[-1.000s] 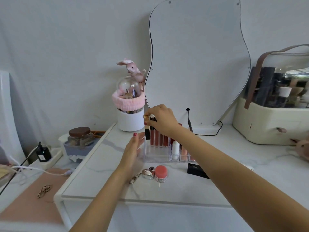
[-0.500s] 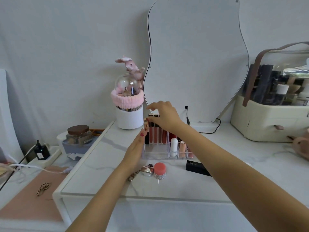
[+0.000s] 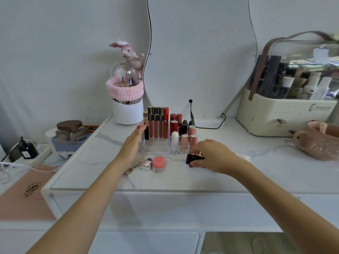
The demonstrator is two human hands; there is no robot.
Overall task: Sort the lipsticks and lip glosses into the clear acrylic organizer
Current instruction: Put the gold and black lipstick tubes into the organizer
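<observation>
Right hand: the right hand [image 3: 211, 155] has come down from the tall tubes at the back of the organizer to the bench in front of it, where thumb and curled fingers now pinch a flat black case [image 3: 194, 158] lying just off the organizer's front right corner.
Meaning for the task: the tube handled a second ago now stands in its slot, so that placement looks done; the black case appears to be the next piece to go in, though whether it is a lipstick cannot be told.
Left hand: the left hand [image 3: 134, 142] stays flat, fingers straight, pressed against the organizer's left wall, bracing it.
Loose items: a round pink-lidded jar [image 3: 158, 164] and a shiny silver heart-shaped compact [image 3: 146, 163] sit side by side near the bench's front edge.
Organizer: clear hard acrylic organizer [image 3: 157, 150], box-shaped with square cells, mid-bench; the front left tray is bare.
Contents: four slim lip glosses [image 3: 158, 123], glossy red with dark caps, upright in the back row; stubbier lipsticks [image 3: 184, 131] crowd the right cells.
Behind: a wavy-edged mirror [image 3: 200, 52] leans at the bench's back edge.
</observation>
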